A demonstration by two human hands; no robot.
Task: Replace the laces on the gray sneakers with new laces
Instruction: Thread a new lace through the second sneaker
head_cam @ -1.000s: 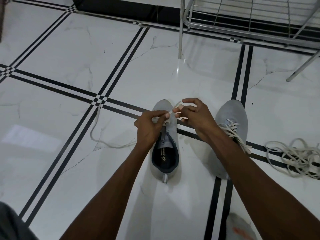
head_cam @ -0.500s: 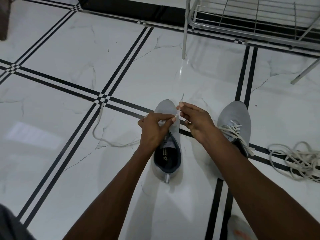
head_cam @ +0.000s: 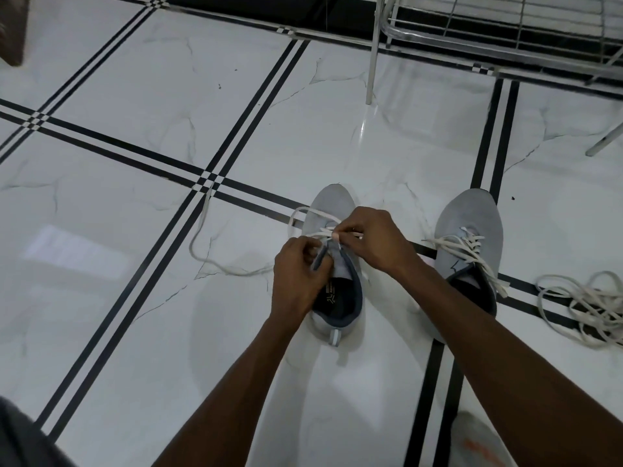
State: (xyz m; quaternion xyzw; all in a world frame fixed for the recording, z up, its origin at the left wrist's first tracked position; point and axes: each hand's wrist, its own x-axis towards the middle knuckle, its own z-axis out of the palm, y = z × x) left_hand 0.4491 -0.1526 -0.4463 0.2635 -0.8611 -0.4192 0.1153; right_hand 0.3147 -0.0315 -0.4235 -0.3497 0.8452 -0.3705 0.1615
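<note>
Shoe in hand: the gray knit sneaker with a dark collar [head_cam: 340, 281] stands on the white marble-look floor tile with black stripes [head_cam: 135, 146], toe toward 12 o'clock, at the middle of the view.
Left hand: the left hand [head_cam: 298, 276] sits at the sneaker's 9 o'clock edge, fingers curled in; they seem to pinch the eyelet edge or the lace there, though which of the two I cannot tell.
Right hand: the right hand [head_cam: 374, 239] is over the eyelets, fingers pinching the new white flat lace [head_cam: 313, 214].
Change: half a second ago a short lace tip stood up between the hands; now a loop arcs out toward 10 o'clock and a strand lies flat across the shoe, so the tip has probably gone through an eyelet and slack is being drawn.
Lace tail: the free end trails off along the floor toward 9 o'clock.
Other shoe: the second gray sneaker with white laces [head_cam: 468, 251] stands at 3 o'clock, laced but loose.
Spare laces: a tangle of white laces [head_cam: 586, 308] lies farther out at 3 o'clock.
Progress: early on this shoe; only the lowest row looks threaded.
Background: a metal wire rack [head_cam: 505, 32] stands at 1 o'clock.
</note>
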